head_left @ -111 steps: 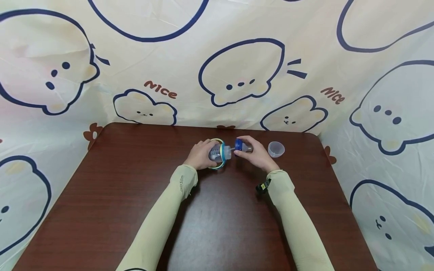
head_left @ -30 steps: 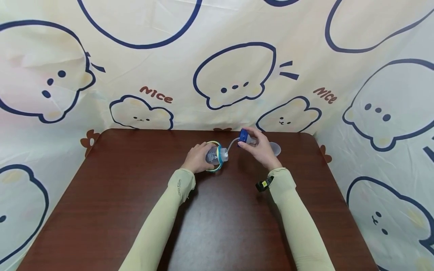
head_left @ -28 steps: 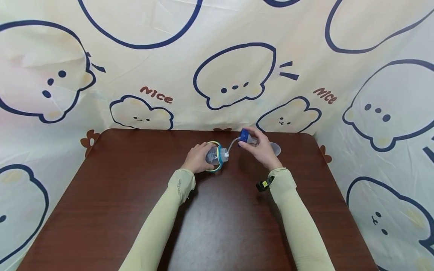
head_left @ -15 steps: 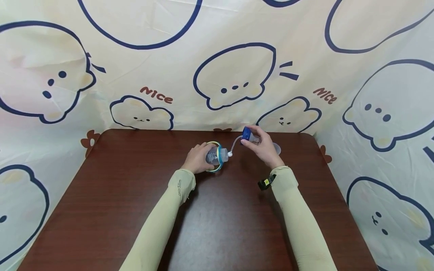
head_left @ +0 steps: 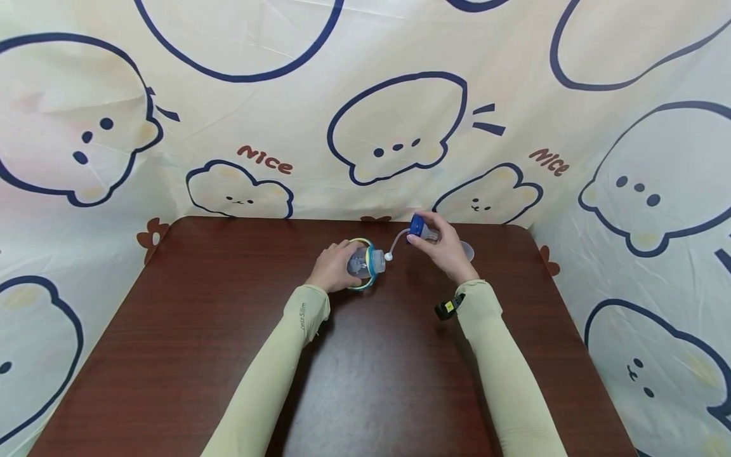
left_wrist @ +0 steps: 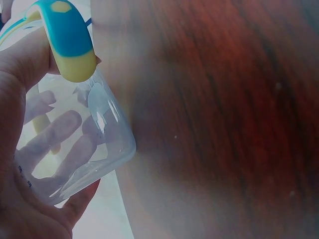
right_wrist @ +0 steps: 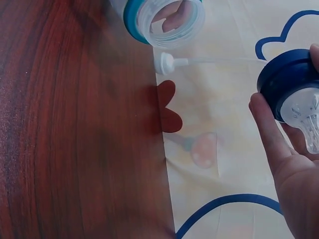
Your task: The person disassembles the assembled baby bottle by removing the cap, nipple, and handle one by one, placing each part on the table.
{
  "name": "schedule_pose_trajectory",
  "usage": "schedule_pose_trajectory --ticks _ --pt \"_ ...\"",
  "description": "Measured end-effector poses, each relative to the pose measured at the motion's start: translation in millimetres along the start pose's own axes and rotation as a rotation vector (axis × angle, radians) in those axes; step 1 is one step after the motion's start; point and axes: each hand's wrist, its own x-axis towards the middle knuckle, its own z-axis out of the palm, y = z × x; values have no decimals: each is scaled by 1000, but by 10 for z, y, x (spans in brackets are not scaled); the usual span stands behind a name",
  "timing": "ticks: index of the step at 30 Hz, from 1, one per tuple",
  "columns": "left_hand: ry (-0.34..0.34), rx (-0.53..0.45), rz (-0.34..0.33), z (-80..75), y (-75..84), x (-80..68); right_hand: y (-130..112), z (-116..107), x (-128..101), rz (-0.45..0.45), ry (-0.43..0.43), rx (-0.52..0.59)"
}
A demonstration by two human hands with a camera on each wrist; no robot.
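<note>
My left hand (head_left: 331, 266) grips a clear baby bottle (head_left: 361, 261) lying on its side over the brown table (head_left: 240, 343); its teal and yellow handle ring (head_left: 371, 261) circles the open neck (right_wrist: 169, 20). The left wrist view shows my fingers through the bottle's clear wall (left_wrist: 75, 149) and the handle (left_wrist: 67, 42). My right hand (head_left: 442, 251) holds the dark blue cap (head_left: 417, 226) with its clear teat (right_wrist: 306, 117). A thin straw (head_left: 395, 242) hangs from the cap, and its white weighted tip (right_wrist: 164, 63) sits just outside the bottle mouth.
A clear dome cover (head_left: 465, 249) stands on the table behind my right hand. A cartoon-print cloth (head_left: 400, 127) walls in the table at the back and both sides. A small black tag (head_left: 444, 309) hangs at my right wrist.
My right hand has drawn the blue cap up and to the right, away from the bottle. The straw has come out of the neck. My left hand keeps the bottle in place.
</note>
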Motion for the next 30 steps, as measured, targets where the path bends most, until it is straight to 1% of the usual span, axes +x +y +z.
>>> schedule_pose_trajectory --ticks 7,11,14,18,24,30 --pt "-13 0 -6 -18 20 -8 36 16 11 17 8 1" --pt "-8 7 0 -27 27 -11 -100 25 -36 30 1 -30" --pt "-6 8 1 -31 24 -15 -96 31 -22 31 1 -31" --pt "-11 1 -5 -40 30 -17 75 33 71 19 17 -11" --pt "-2 6 2 -37 30 -16 126 48 120 -11 41 -26" --pt "6 13 11 -32 20 -19 158 72 156 -7 72 -48"
